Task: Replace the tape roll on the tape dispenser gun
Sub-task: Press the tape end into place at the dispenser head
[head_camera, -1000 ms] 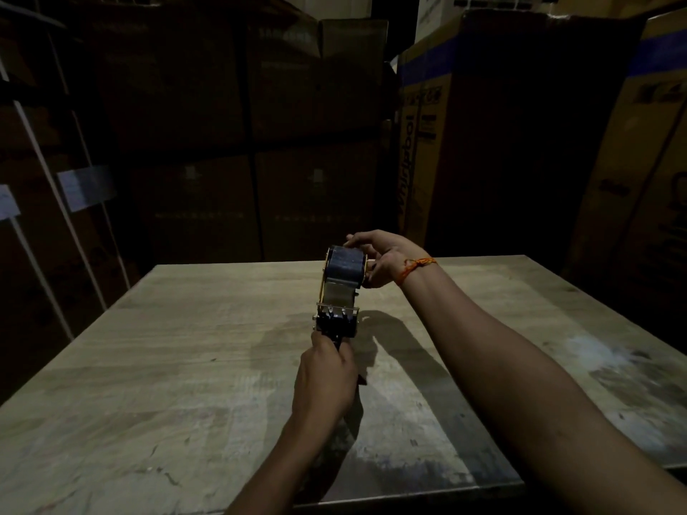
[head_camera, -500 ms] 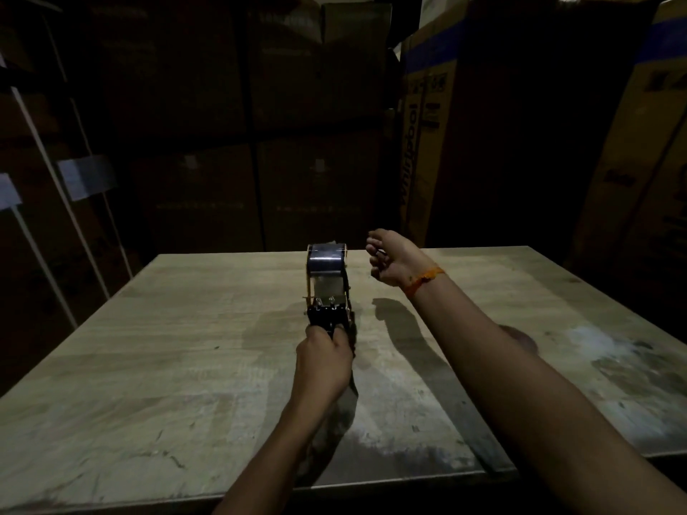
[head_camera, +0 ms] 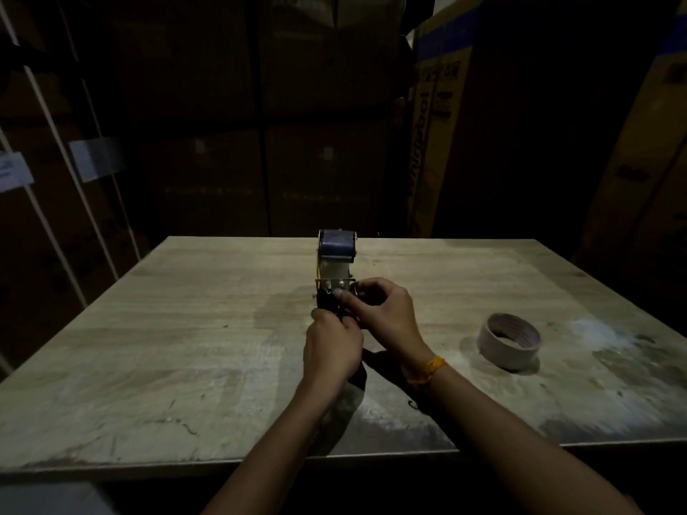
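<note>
A dim storeroom, seen from above a pale wooden counter (head_camera: 186, 328) with stacked cardboard boxes (head_camera: 435, 143) behind it. At the centre of the counter a tape dispenser gun (head_camera: 335, 269) stands pointing away toward twelve o'clock, a dark roll (head_camera: 336, 244) seated at its far end. The left hand (head_camera: 332, 349) is wrapped closed around the handle at the near end, steadying it. Just right of it, the right hand (head_camera: 383, 314) is curled at the metal plate near the cutter, fingertips pinched there; whether they grip a tape end cannot be told. At about three o'clock from the gun, well apart, a pale tape roll (head_camera: 508, 340) lies flat on the counter. The step in hand looks like work at the gun's front end: best done with the handle held firm and fingertips clear of the serrated edge.
</note>
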